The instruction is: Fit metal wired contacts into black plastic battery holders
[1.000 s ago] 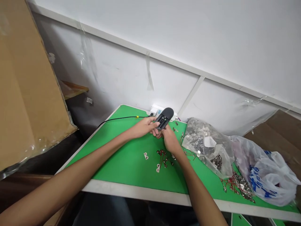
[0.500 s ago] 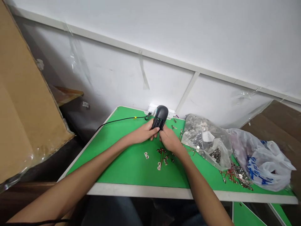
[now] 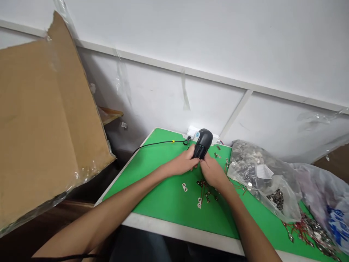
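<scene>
A black, rounded plastic housing (image 3: 204, 140) with an open, slotted compartment that looks like a battery bay is held tilted up above the far part of the green table. My left hand (image 3: 186, 161) grips its lower left side, thumb across the bottom edge. At the lower right end, my right hand (image 3: 212, 169) is closed with its fingertips against the housing; any small part between them is hidden. Below the hands lie metal contact pieces with red wires (image 3: 203, 187). Two pale contact plates, one to the left (image 3: 184, 187) and one nearer me (image 3: 199, 203), rest on the table.
A white power strip (image 3: 193, 131) with a black cable (image 3: 160, 142) stands at the table's back edge. To the right are a clear bag of metal parts (image 3: 252, 163), a heap of wired contacts (image 3: 313, 229) and a white plastic bag (image 3: 324, 193). Cardboard (image 3: 54, 120) stands left.
The view has swung left, so everything appears shifted to the right. Both hands keep hold of the black housing in nearly the same pose.
</scene>
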A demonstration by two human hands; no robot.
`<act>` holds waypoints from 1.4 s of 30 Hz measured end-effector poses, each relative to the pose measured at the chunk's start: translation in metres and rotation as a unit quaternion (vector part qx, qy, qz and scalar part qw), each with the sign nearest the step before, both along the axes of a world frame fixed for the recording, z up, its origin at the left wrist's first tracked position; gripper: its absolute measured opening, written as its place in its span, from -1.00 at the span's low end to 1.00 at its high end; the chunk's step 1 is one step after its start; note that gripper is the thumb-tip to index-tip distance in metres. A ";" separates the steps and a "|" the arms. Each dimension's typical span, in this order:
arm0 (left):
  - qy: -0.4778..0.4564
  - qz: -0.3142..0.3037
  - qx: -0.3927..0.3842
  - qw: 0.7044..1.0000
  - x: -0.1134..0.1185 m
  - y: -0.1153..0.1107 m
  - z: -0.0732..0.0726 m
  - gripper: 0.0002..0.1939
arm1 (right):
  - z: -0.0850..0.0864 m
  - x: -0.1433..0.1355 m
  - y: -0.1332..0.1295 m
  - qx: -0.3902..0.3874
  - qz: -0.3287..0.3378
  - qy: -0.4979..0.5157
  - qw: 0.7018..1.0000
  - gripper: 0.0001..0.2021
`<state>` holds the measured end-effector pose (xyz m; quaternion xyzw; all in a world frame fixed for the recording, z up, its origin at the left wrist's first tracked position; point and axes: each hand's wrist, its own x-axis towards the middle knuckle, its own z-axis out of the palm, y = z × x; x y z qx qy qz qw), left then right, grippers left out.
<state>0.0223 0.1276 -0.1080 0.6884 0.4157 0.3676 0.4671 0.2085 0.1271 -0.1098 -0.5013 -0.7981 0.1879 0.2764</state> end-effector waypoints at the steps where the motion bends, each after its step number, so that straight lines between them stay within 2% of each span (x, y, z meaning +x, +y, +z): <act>1: 0.001 0.001 0.002 1.000 0.001 0.001 -0.001 -0.75 | 0.002 0.000 0.000 -0.025 0.006 -0.016 1.000 -0.71; 3: 0.002 0.003 0.014 1.000 0.002 0.002 -0.002 -0.73 | 0.006 0.001 0.000 -0.056 0.009 -0.034 0.998 -0.68; 6: -0.004 0.003 0.026 1.000 0.002 0.004 -0.003 -0.70 | 0.009 0.001 0.002 -0.062 0.004 -0.050 0.997 -0.67; 12: -0.033 -0.001 0.002 0.999 0.003 0.002 0.000 -0.69 | 0.012 0.000 0.001 -0.050 -0.001 -0.058 0.997 -0.67; 28: -0.161 0.044 -0.076 0.983 0.020 -0.006 -0.002 -0.61 | 0.031 0.000 -0.007 -0.072 0.025 -0.054 0.996 -0.72; 35: -0.187 0.054 -0.102 0.975 0.022 -0.009 -0.001 -0.60 | 0.031 -0.003 -0.008 -0.099 0.035 -0.028 0.994 -0.69; 42: -0.202 0.075 -0.111 0.970 0.028 -0.010 0.000 -0.55 | 0.028 -0.003 -0.006 -0.090 0.026 -0.019 0.995 -0.68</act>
